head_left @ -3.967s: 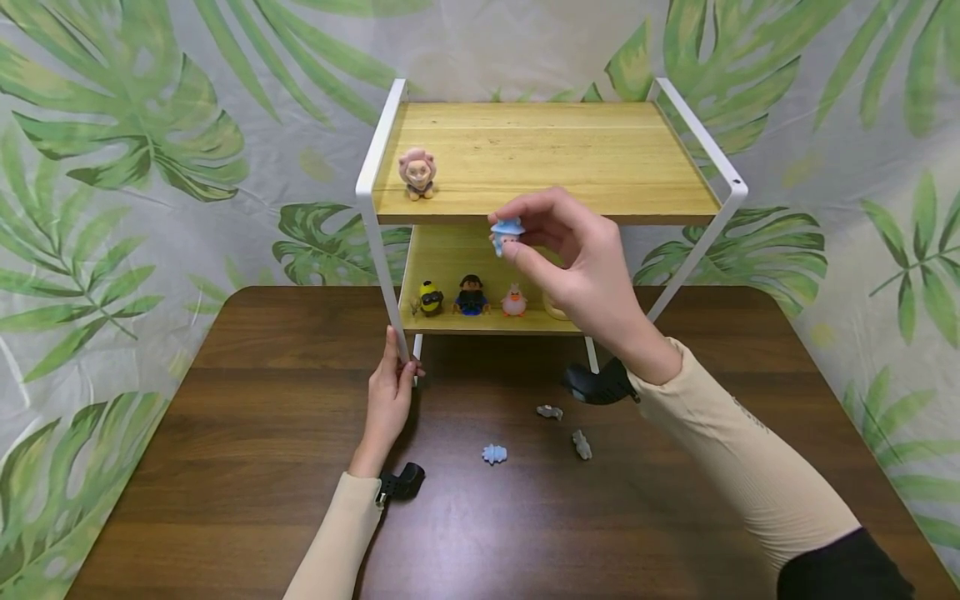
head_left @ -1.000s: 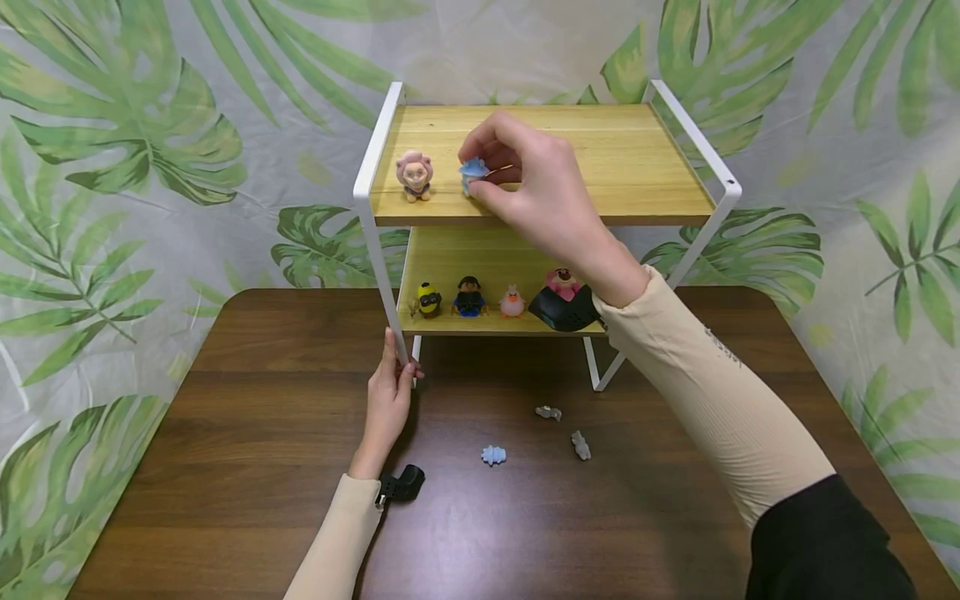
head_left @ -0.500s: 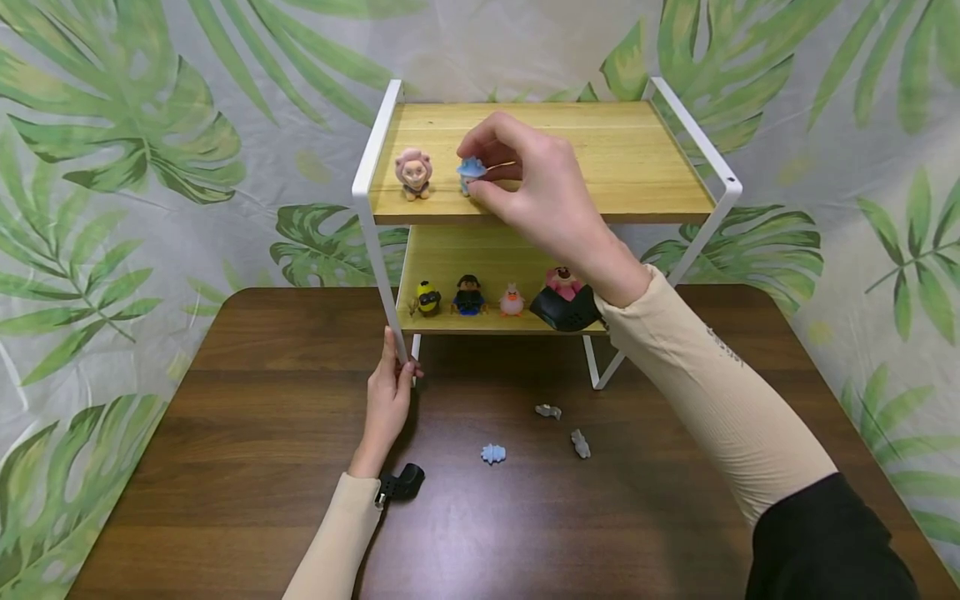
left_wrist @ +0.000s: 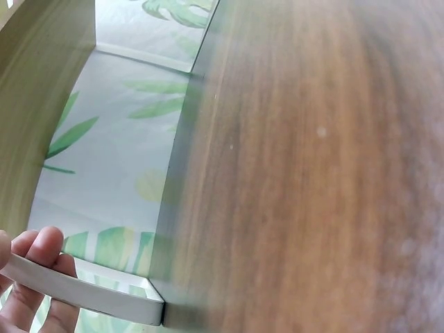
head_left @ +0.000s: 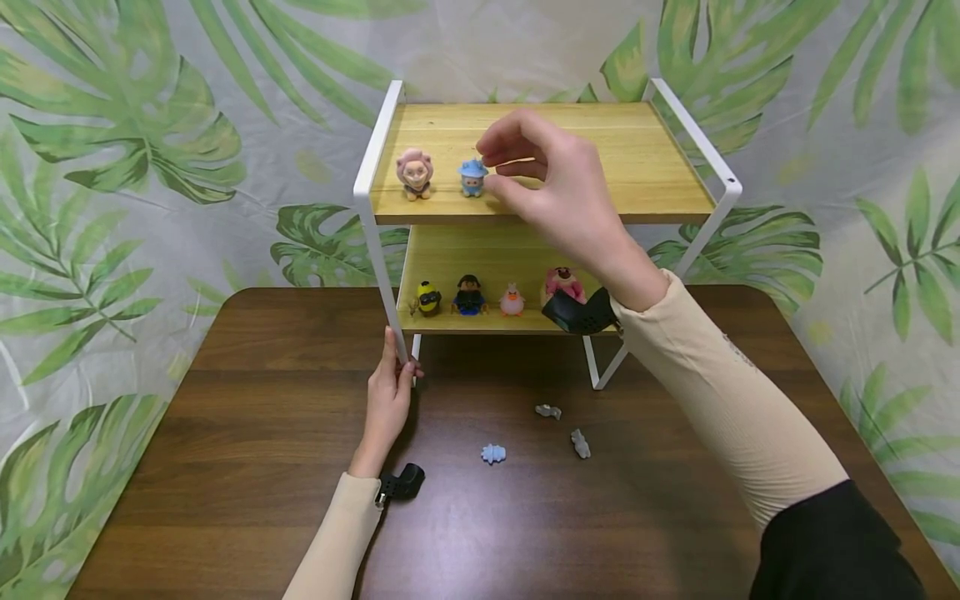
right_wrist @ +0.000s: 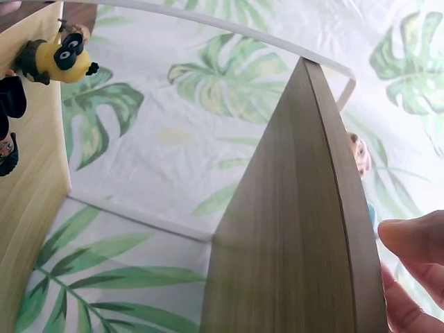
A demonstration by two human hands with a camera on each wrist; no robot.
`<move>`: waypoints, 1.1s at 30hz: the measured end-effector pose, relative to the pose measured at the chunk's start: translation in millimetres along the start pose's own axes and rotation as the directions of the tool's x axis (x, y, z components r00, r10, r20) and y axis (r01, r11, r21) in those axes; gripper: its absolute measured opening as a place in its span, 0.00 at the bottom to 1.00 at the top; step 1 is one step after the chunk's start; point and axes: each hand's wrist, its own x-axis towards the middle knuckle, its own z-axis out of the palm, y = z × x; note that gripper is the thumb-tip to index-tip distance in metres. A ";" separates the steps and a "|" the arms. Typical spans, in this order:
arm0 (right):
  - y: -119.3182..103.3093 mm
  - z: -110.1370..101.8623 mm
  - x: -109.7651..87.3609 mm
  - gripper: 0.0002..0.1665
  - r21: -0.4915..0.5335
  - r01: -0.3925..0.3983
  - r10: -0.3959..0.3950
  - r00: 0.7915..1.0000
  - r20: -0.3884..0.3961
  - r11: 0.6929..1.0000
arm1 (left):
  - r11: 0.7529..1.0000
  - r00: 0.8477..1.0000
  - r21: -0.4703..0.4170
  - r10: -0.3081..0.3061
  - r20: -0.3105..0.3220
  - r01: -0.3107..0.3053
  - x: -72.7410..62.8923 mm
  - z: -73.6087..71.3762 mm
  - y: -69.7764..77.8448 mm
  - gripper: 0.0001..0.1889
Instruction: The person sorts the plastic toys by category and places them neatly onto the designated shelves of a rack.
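Note:
A small blue-hatted figurine [head_left: 472,178] stands upright on the top board of a two-tier shelf [head_left: 570,150], right of a pink-maned lion figurine [head_left: 415,174]. My right hand [head_left: 558,175] is just to its right, thumb and fingers parted with nothing between them; the fingertips are very near the hat, and contact is hard to tell. Low on the shelf's left side, my left hand [head_left: 387,396] grips the white metal leg [head_left: 392,308]. The left wrist view shows its fingers [left_wrist: 48,244] around that white frame [left_wrist: 90,290].
On the lower board stand a yellow figure [head_left: 428,298], a dark-clothed figure [head_left: 469,296], a pink bird [head_left: 512,300] and a pink bear-like figure [head_left: 564,284], partly covered by the wrist camera. A blue figurine [head_left: 492,453] and two grey ones [head_left: 581,444] lie on the brown table [head_left: 262,467].
My right hand carried the blue-hatted figurine up to the top board, stood it beside the lion, then let go and drew slightly right. My left hand stays on the leg.

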 end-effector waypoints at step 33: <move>15.4 -37.0 -45.3 0.11 0.180 0.184 -0.152 0.973 -0.175 0.966 | 1.000 1.000 -0.013 0.010 -0.001 -0.011 -2.1 0.8 -1.8 0.56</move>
